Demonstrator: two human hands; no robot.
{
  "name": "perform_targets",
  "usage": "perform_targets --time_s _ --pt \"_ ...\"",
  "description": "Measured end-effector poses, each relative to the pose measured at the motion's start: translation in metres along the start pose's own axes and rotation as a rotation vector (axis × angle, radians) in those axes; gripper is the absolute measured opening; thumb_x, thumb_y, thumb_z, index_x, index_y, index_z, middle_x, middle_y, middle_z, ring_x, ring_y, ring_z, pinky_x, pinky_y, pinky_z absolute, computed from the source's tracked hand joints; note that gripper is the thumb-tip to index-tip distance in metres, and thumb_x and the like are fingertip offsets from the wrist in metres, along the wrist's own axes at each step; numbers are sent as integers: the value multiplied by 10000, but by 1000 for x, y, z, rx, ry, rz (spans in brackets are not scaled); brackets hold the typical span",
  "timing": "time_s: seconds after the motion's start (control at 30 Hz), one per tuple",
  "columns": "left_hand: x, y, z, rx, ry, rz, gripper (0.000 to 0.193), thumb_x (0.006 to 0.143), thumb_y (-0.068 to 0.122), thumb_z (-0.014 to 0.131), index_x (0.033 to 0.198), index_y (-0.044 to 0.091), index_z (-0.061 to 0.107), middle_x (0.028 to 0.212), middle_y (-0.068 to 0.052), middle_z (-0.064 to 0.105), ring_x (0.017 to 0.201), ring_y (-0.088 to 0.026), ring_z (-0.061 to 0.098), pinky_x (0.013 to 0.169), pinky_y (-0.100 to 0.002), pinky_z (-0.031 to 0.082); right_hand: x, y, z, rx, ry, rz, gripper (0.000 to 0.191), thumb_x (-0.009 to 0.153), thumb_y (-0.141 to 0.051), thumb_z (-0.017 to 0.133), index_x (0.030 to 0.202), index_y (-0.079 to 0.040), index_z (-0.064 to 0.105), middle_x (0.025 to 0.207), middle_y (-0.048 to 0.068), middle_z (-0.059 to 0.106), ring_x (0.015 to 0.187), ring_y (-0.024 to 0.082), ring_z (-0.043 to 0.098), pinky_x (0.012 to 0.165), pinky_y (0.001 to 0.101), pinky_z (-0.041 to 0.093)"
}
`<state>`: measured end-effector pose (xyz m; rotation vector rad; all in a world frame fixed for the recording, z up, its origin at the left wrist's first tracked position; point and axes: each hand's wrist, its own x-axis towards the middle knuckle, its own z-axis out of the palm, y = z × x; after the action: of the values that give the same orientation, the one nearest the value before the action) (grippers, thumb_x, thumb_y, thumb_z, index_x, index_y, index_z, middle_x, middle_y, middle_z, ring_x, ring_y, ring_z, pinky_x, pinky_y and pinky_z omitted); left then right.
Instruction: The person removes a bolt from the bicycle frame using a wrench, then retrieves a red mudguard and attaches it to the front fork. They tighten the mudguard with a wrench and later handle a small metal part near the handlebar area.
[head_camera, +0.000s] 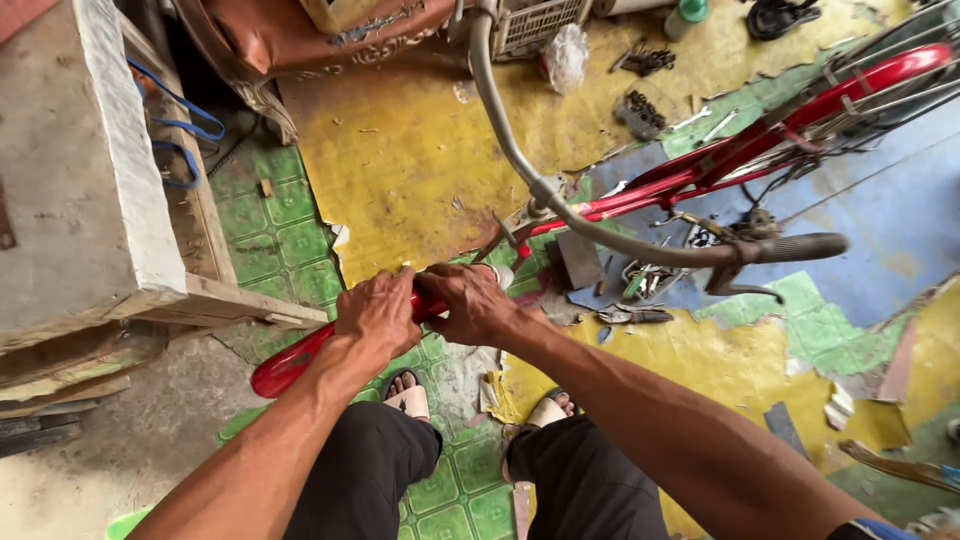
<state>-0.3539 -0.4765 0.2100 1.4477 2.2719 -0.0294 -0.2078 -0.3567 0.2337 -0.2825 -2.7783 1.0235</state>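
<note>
Head view: our left hand (375, 310) is curled tight round a red mudguard (290, 362), fingers wrapped over the top, knuckles up. Our right hand (470, 300) grips the same piece just beside it, fingers closed over the end nearest the bike, thumb side twd the left hand; the 2 hands nearly touch. Both sets of fingers are clamped on it, none spread.

Count: 2 hands, 2 feet in sandals (408, 394) below, 1 red bike frame (760, 140), 1 grey handlebar (600, 235) w/ 1 dark rubber grip (800, 246) at its end. Loose small tools and metal bits (640, 290) lie on the floor near the grip; we can't count them for sure.

The mudguard is a long, curved, glossy red strip w/ a rounded lower end. It runs from our hands down to the left, over green patterned floor tiles (280, 240), just in front of our knees. Its upper end is hidden under our right hand. A wooden bench edge (230, 300) sits just left of it.
</note>
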Motion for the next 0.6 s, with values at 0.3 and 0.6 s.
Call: perform_targets --time_s 0.3,0.6 --pt "29 -3 23 182 -2 83 564 887 26 602 1429 85 455 1153 -143 625 800 -242 653 587 -406 570 7 50 38 -63 4 -31 447 756 -205 806 1152 -33 689 1062 136 722 966 318 704 872 442 577" --pt "52 -8 55 565 27 299 590 916 59 589 1471 12 395 1054 -166 602 703 -159 593 497 -304 534 9 94 59 -102 1 -49 470 755 -209 817 1171 -45 671 1089 159 711 1006 372 685 869 475 566"
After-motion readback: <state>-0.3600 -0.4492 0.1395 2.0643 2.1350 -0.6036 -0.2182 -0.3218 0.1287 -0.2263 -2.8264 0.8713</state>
